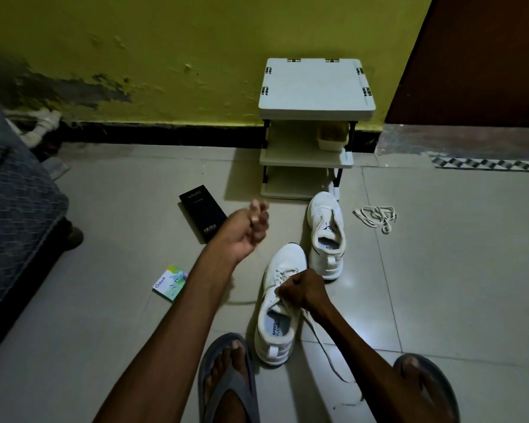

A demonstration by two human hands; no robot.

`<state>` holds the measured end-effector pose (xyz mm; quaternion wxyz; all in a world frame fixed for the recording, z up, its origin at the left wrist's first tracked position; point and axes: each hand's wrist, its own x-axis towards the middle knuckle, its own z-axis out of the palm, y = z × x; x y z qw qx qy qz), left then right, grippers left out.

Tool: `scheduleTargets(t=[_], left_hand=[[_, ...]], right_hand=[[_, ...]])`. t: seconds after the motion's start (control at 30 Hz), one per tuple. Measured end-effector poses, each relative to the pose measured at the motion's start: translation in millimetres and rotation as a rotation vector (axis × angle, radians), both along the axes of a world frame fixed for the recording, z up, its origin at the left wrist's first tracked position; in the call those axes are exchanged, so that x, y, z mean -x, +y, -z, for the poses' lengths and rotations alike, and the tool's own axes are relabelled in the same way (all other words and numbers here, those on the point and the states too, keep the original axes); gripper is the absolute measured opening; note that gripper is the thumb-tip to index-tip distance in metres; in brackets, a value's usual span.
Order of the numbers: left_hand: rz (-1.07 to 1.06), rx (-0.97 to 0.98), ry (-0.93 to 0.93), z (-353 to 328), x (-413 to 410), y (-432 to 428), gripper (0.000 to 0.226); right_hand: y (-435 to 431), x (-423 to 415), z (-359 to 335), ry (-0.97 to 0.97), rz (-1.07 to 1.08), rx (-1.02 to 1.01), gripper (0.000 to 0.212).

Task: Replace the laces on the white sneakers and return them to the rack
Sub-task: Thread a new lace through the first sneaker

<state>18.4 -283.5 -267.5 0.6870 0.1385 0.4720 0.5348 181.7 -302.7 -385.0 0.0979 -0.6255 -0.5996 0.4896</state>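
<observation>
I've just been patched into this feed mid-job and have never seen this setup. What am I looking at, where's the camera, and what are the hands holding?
There is no machine: these are a person's bare hands, seen from one wide-angle camera worn on the head, looking down at a tiled floor. The right hand grips a lace at the near sneaker. The left hand is raised with curled fingers, blurred; whether it holds anything is unclear. The far sneaker stands unlaced by the rack, with loose laces beside it. A black box and a small packet lie to the left.
</observation>
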Motion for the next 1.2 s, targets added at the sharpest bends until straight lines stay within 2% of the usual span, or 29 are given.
scheduleTargets(t=[0.1, 0.23, 0.33, 0.53, 0.57, 0.6, 0.67, 0.77, 0.83, 0.87, 0.93, 1.0, 1.03, 1.1, 1.2], left_hand=[[-0.192, -0.091, -0.49, -44, 3, 6, 0.028], [-0.215, -0.219, -0.804, -97, 0, 1, 0.031], [-0.204, -0.252, -0.932, -116, -6, -5, 0.033], [-0.157, -0.281, -1.006, -120, -18, -9, 0.029], [-0.143, -0.286, -0.912, -121, -21, -8, 0.03], [-0.125, -0.285, -0.709, -122, -22, -8, 0.031], [-0.049, -0.272, -0.152, -116, -24, -6, 0.024], [0.144, -0.151, 0.691, -79, -25, -3, 0.014], [0.203, -0.09, 1.185, -39, -24, -2, 0.011], [0.237, -0.072, 1.308, -22, -23, -3, 0.011], [0.346, -0.042, 1.299, 7, -21, -5, 0.015], [0.452, -0.004, 1.193, 28, -19, -10, 0.021], [0.491, 0.014, 1.164, 35, -18, -12, 0.022], [0.565, 0.037, 1.123, 47, -16, -17, 0.02], [0.655, 0.058, 1.085, 58, -16, -22, 0.013]], right_hand=[[0, 1, 3, -0.032, -0.004, 0.003, 0.026], [0, 3, 7, -0.05, -0.007, -0.021, 0.024], [-1, 3, 5, -0.053, -0.008, -0.023, 0.02], [1, 2, 6, -0.047, -0.028, -0.021, 0.023], [1, 1, 6, -0.041, -0.037, -0.023, 0.024], [0, 0, 3, -0.026, -0.047, -0.025, 0.026], [0, -4, -2, 0.02, -0.063, -0.028, 0.024], [3, -12, -8, 0.069, -0.064, 0.008, 0.012], [4, -16, -14, 0.002, -0.109, 0.044, 0.039], [3, -17, -17, -0.099, -0.191, 0.028, 0.052], [-4, -16, -21, -0.299, -0.342, -0.085, 0.06], [-11, -17, -23, -0.338, -0.362, -0.218, 0.041], [-12, -18, -23, -0.328, -0.357, -0.258, 0.037], [-10, -23, -16, -0.258, -0.315, -0.225, 0.046], [-7, -35, -13, -0.037, -0.126, -0.069, 0.016]])
